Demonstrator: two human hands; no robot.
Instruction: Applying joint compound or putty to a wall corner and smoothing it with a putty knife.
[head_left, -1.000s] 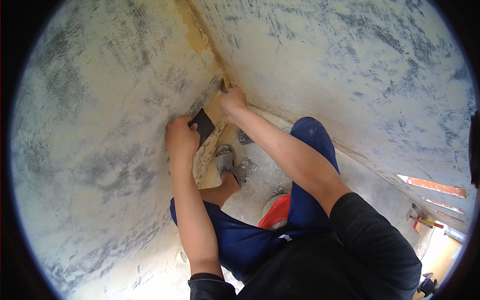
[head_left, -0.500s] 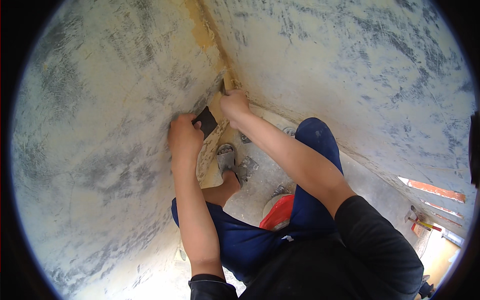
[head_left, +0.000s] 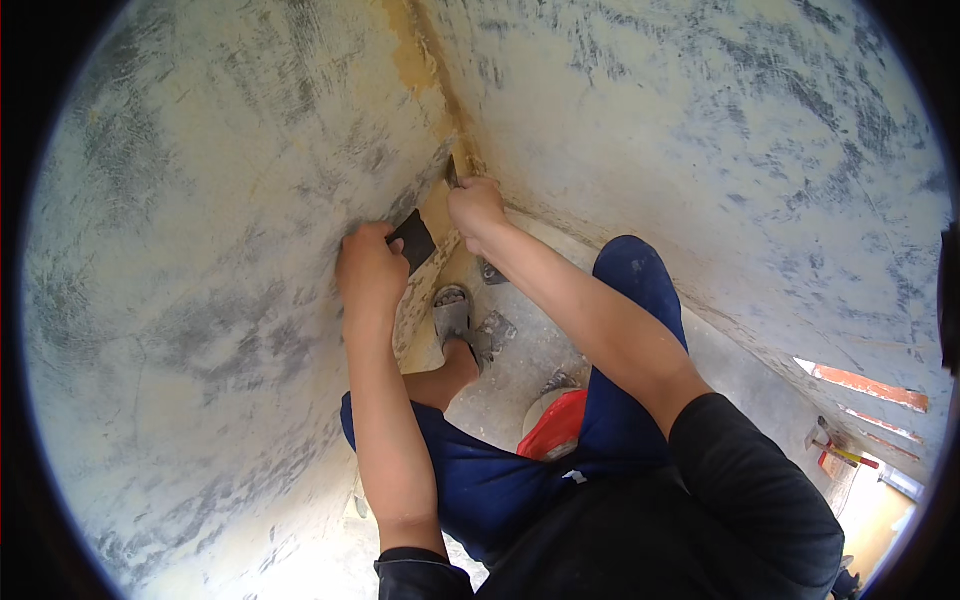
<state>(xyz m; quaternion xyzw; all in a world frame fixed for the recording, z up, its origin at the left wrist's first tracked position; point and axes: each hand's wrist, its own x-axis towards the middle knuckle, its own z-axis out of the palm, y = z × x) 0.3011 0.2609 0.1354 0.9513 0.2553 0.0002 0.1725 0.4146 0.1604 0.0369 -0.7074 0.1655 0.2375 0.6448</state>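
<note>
My left hand (head_left: 370,265) is closed round one end of a flat, dark, square-edged sheet (head_left: 411,243), which looks like a scraper blade or sanding pad. It is held beside the left wall (head_left: 200,250), low down near the corner. Further ahead, my right hand (head_left: 477,210) grips a narrow tool (head_left: 453,174), its dark blade pointing up into the corner; it looks like a putty knife, its handle hidden in my fist. A strip of bare yellowish surface (head_left: 430,75) runs along the corner where both walls meet.
The right wall (head_left: 720,150) is patchy white and grey. Below me are my sandalled foot (head_left: 452,315), the dusty floor (head_left: 520,350) and a red thing (head_left: 556,425) between my legs. A long-handled tool (head_left: 848,454) leans at the lower right, near slots showing reddish brick (head_left: 870,386).
My right hand has shifted slightly down and to the right with its tool, still at the corner. The left hand and the dark sheet have hardly moved.
</note>
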